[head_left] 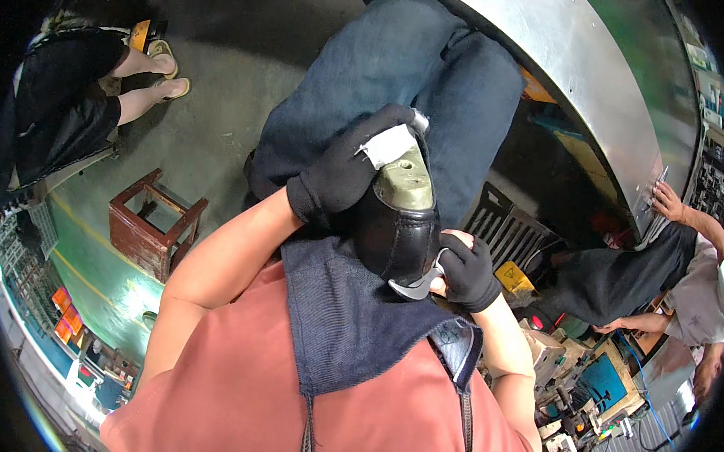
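A black leather shoe (398, 242) sits on my lap with a green shoe last (407, 183) inside it, the top of the last showing. My left hand (344, 165), in a black fingerless-looking glove, is closed around the shoe's far left side. A white patch (388, 146) lies between that hand and the last. At the shoe's near right end, my right hand (466, 272), gloved in black, pinches a curved silvery tool (416, 288) against the leather. How much of the tool lies inside my fingers is hidden.
A dark denim apron (346, 322) covers my front. A metal-topped bench (595, 66) curves past on the right, where a co-worker's hand (668, 200) rests. A brown wooden stool (153, 225) stands at left, near another person's legs (141, 95). A yellow sign (513, 277) is at right.
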`<state>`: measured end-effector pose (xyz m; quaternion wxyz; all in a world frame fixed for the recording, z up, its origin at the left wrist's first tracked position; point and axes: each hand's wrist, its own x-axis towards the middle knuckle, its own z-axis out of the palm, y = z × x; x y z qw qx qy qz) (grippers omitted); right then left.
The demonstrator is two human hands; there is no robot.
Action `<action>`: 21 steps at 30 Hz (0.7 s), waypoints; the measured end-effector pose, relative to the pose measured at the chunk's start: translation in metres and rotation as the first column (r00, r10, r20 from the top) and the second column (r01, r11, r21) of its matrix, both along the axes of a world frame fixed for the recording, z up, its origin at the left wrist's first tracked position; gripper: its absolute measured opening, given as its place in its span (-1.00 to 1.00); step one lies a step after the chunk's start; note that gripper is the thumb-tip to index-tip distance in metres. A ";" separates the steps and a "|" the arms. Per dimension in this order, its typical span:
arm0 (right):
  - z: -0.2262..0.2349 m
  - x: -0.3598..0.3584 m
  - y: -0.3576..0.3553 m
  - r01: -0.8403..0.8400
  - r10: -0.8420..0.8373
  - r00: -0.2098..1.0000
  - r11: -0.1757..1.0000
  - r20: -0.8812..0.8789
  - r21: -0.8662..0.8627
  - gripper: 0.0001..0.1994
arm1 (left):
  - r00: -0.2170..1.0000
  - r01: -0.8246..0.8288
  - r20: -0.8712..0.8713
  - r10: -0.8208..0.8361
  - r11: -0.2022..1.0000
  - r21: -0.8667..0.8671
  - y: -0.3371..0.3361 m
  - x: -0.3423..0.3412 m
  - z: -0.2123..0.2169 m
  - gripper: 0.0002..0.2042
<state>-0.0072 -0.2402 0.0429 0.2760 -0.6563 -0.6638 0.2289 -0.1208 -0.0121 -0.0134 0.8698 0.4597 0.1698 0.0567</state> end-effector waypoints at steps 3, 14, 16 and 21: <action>-0.001 0.005 0.005 0.008 -0.009 1.000 0.999 0.030 0.041 -0.55 | 0.999 0.004 -0.035 -0.002 0.999 0.051 0.008 0.005 0.004 -0.69; 0.034 0.041 0.044 0.345 -0.559 0.687 0.813 -0.464 -0.468 -0.60 | 0.955 -0.024 0.276 -0.105 0.904 0.428 0.063 0.103 0.057 -0.49; 0.043 0.047 0.053 0.380 -0.580 0.706 0.795 -0.407 -0.474 -0.59 | 0.973 -0.173 0.215 0.080 0.870 0.462 0.063 0.119 0.011 -0.42; 0.056 0.076 0.061 0.303 -0.565 0.727 0.774 -0.391 -0.556 -0.55 | 0.941 -0.247 0.334 0.061 0.797 0.550 0.044 0.138 0.044 -0.42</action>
